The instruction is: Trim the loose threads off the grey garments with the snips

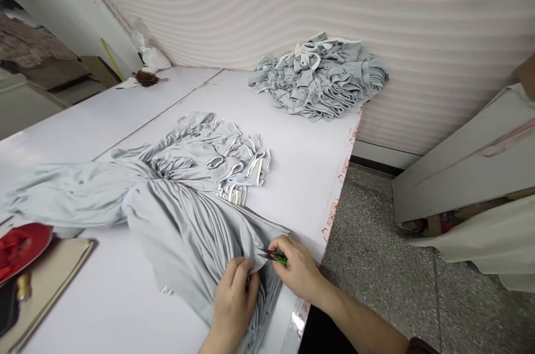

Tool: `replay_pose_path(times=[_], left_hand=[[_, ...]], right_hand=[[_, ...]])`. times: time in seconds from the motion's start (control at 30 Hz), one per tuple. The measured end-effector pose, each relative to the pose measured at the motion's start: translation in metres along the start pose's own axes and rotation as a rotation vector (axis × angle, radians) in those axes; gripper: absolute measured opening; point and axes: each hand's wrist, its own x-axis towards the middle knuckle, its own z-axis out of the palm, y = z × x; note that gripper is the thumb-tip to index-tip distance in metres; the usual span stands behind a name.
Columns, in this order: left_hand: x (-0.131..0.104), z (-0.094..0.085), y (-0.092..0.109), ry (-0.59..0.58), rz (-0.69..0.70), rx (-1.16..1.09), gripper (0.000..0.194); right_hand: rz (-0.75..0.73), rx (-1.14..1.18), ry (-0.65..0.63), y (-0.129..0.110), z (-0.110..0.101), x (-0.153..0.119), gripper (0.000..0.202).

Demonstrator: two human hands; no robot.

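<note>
Near the table's right front corner, my left hand (236, 292) pinches the edge of a grey fabric garment (192, 231). My right hand (298, 265) is closed around small thread snips (279, 257) with green on the handle. The snips' dark blades point left, close to the cloth beside my left fingers. Whether the blades touch the fabric I cannot tell. The garment spreads leftward over the table in folds and joins a bunched heap of grey pieces with white-trimmed edges (234, 159).
A pile of grey garments (321, 78) lies at the table's far right corner by the striped wall. On the left are a red dish (42, 234) holding red scraps and a beige folder-like item (62, 270). The white table (309, 175) ends at the right above a speckled floor.
</note>
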Motion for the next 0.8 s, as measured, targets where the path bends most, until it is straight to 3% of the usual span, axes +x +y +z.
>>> replay_pose_path(times=[0.27,0.8], left_hand=[[-0.009,-0.002,-0.003,0.187,0.068,-0.008,0.02],[-0.011,-0.003,-0.003,0.143,0.086,-0.151,0.028]], right_hand=[[-0.074,0.002,-0.131,-0.009,-0.014,-0.01,0.019],[-0.08,0.037,-0.1,-0.009,-0.011,-0.005,0.015]])
